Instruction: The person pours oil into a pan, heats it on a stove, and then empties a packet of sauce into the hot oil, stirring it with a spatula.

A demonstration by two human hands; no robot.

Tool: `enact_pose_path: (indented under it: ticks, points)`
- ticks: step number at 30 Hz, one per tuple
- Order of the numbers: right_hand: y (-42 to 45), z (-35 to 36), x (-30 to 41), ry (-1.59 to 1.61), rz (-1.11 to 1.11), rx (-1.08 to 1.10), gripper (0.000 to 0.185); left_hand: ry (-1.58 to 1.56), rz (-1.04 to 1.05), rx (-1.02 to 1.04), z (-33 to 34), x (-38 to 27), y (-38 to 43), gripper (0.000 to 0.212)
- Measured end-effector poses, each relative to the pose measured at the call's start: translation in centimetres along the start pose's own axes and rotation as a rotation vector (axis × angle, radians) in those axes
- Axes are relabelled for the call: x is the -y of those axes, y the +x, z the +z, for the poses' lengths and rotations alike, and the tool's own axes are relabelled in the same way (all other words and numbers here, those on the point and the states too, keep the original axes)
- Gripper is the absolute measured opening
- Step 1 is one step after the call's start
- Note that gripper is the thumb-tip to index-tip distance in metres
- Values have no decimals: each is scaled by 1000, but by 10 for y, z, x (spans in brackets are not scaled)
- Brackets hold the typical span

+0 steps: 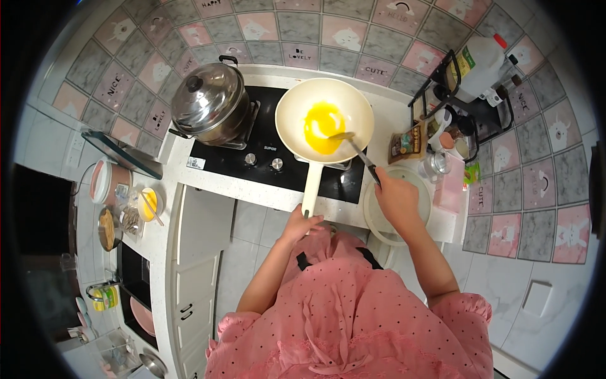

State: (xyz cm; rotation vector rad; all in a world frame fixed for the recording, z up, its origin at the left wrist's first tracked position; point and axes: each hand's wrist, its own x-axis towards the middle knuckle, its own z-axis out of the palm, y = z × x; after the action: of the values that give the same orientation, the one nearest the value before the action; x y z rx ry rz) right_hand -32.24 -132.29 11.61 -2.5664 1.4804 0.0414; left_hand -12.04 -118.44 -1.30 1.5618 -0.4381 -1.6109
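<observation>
A cream frying pan (289, 113) is over the right side of the black gas hob (222, 163), its handle pointing towards me. My left hand (298, 224) grips the end of that handle. Bright yellow beaten egg (315, 137) lies in a pool in the middle of the pan. My right hand (397, 195) holds a spatula (363, 156) by its black handle, with the metal head at the right edge of the egg. Part of the spatula's head is hard to make out against the pan.
A lidded steel pot (213, 104) stands on the left burner. Right of the hob are a large round glass lid (374, 213), a brown food pouch (408, 144), a glass jar (433, 166) and a black rack (454, 85). On the left counter sits a bowl with yellow residue and chopsticks (150, 203).
</observation>
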Motion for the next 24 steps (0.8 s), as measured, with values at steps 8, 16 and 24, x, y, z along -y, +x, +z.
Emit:
enact_pose_path:
  ticks: [8,16,24]
  points:
    - [29,38,-10,41,-5,-230,35,307,165,-71,-4,18,4,53]
    - [29,37,21,-205,45,-279,37,485,179,-39,-15,25,11,54]
    - [-1,12,29,-114,-28,-110,40,510,236,-28,-28,39,15,52]
